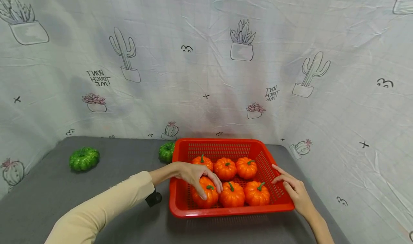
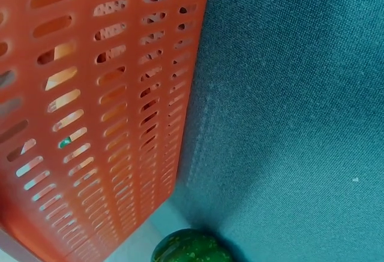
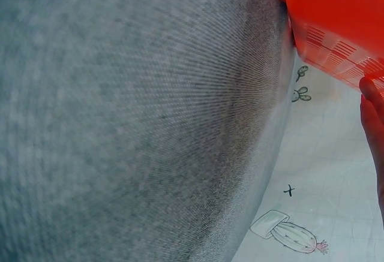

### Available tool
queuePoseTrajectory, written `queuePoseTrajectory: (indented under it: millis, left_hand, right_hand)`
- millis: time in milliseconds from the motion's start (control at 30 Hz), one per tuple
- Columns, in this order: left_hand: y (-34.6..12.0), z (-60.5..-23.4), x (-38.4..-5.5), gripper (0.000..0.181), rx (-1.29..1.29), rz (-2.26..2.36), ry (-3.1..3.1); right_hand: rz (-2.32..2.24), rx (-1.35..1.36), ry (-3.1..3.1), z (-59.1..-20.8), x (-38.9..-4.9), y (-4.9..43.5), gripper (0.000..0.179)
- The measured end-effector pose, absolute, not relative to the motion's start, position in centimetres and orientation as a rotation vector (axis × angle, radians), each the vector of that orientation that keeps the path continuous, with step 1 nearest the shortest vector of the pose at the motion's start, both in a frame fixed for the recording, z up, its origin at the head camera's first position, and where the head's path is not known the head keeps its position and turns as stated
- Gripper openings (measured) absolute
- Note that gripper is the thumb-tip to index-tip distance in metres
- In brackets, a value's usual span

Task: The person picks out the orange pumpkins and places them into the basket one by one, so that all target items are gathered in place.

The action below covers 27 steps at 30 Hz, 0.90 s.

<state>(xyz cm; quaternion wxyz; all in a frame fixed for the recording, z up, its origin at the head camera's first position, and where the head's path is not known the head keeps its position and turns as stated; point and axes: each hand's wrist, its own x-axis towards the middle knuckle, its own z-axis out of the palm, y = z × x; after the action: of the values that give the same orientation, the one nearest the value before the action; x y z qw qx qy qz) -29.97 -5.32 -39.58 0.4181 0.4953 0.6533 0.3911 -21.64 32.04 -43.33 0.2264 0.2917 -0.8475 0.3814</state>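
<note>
A red plastic basket (image 1: 232,212) with slotted walls holds several small orange pumpkins with green stems. My left hand (image 1: 195,174) reaches over its left side and grips the front-left orange pumpkin (image 1: 206,200), thumb on the near side and fingers over the far side. Beside that one sits another orange pumpkin (image 1: 232,195), with a third pumpkin (image 1: 257,194) to its right. On the basket's right rim rests my right hand (image 1: 297,193), its fingers extended across the edge. The left wrist view shows the basket's slotted outer wall (image 2: 114,112), which hides most of the pumpkins.
One green pumpkin (image 1: 84,159) lies on the grey cloth (image 1: 129,154) at the far left. Another green pumpkin (image 1: 166,152) is just behind the basket's left side, partly hidden by it. A white sheet (image 1: 200,75) printed with cacti hangs behind and along the sides.
</note>
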Motion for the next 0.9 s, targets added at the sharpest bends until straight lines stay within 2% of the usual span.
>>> queuePoseTrajectory:
  millis: [900]
  left_hand:
    - [-4.55, -40.08, -30.41, 0.039, 1.244, 0.808, 1.653]
  right_hand:
    - [1.033, 0.815, -2.333, -42.98, -21.62, 31.76, 0.031]
